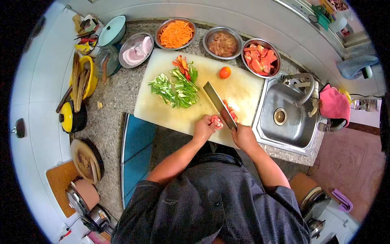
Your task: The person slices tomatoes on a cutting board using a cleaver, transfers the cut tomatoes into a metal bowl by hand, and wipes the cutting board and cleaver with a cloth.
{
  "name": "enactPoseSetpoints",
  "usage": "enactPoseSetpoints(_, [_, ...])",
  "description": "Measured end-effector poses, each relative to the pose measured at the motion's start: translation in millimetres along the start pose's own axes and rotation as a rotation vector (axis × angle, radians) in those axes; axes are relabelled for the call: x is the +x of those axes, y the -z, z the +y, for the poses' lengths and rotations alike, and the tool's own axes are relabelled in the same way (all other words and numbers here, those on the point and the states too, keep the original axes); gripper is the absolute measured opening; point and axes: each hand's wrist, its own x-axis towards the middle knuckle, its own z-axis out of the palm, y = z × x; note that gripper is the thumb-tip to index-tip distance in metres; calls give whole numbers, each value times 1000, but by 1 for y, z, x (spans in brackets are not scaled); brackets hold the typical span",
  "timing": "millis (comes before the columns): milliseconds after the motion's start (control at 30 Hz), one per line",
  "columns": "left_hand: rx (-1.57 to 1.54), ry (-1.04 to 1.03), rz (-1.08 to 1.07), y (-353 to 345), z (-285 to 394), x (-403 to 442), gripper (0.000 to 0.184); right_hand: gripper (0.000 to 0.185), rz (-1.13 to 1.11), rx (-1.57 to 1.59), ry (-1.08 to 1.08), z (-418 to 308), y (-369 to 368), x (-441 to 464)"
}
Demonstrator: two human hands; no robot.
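Observation:
My left hand [204, 129] is closed on a cut piece of tomato [218, 121] near the front edge of the white cutting board [150, 67]. My right hand [245, 136] grips a cleaver [219, 103], its long blade slanting up and left over the board. Just right of the blade lie red tomato pieces [230, 109], partly hidden by it. A whole tomato [224, 72] rests farther back. On the board's left half are chopped scallions [162, 88], green pepper strips [186, 91] and red pepper strips [183, 66].
Behind the board stand metal bowls of pale meat [136, 52], shredded carrot [176, 34], brownish minced-looking food [222, 43] and tomato wedges [260, 59]. A steel sink [292, 130] adjoins on the right. At left are a yellow basin [91, 87] and a lidded black pot [75, 122].

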Motion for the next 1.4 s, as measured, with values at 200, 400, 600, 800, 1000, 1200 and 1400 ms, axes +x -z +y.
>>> enactPoseSetpoints(200, [36,7,5,4,10,-3,13,22,-186,-45,-54,-9,19,-31])
enactPoseSetpoints(400, [83,-21,-39,5,0,-2,13,20,-143,-36,-41,-3,-9,-26])
enactPoseSetpoints(600, [128,-69,-27,6,5,-2,13,22,-26,15,17,-1,-23,10])
enactPoseSetpoints(800, [25,39,-16,2,-2,1,14,20,-54,7,-11,-18,11,-17])
enactPoseSetpoints(1000, [212,-71,-11,10,19,-6,15,20,-169,-35,-29,-9,4,-40])
enactPoseSetpoints(1200, [111,30,-52,6,1,2,18,18,-172,-66,-48,-6,-29,-19])
enactPoseSetpoints(1400, [139,-71,-29,0,-11,-4,18,23,8,48,1,-3,-24,1])
